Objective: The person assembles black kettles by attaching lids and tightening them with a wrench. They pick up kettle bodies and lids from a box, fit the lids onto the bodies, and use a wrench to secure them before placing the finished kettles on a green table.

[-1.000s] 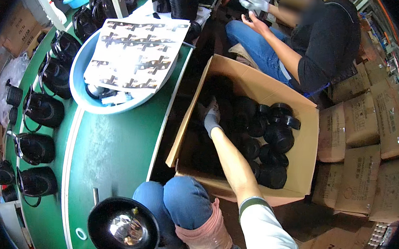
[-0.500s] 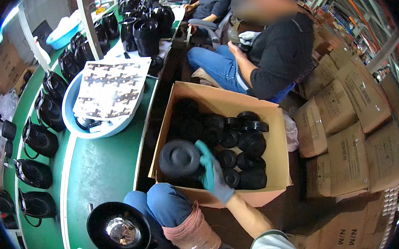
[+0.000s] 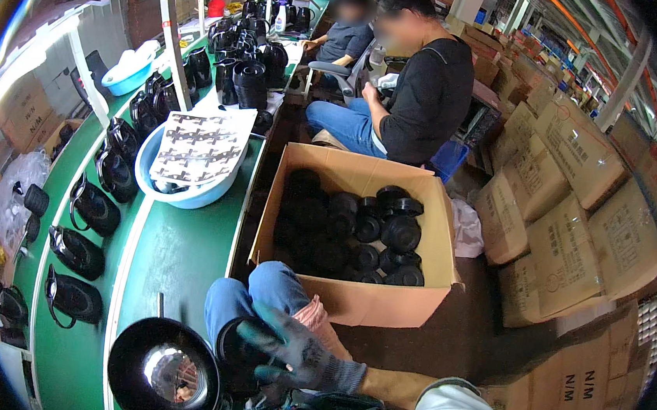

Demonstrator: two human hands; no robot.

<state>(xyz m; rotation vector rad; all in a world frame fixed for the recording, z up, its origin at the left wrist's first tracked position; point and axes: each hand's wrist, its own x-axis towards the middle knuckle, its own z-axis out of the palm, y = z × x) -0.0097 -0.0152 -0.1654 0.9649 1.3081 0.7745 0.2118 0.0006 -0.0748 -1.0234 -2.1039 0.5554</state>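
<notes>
My right hand (image 3: 296,352), in a grey and green work glove, is over my lap. Its fingers spread across a dark round plastic part (image 3: 242,346), which it grips; the hand covers much of that part. Just left of it, at the bench edge, a wide black round vessel (image 3: 131,359) with a shiny metal middle faces up, a short thin piece sticking up at its far rim. My left hand does not show. Beyond my knees stands an open cardboard box (image 3: 359,301) with several black round plastic parts (image 3: 400,233) inside.
Black kettles (image 3: 73,297) line the green bench (image 3: 175,258) on the left. A blue basin (image 3: 212,195) there holds printed sheets (image 3: 201,147). A co-worker (image 3: 432,89) sits beyond the box; another person sits farther back. Stacked cartons (image 3: 568,234) stand at the right.
My right hand has come back from the box to my lap, bringing the round black part beside the vessel. The view has tilted up, showing more of the far room.
</notes>
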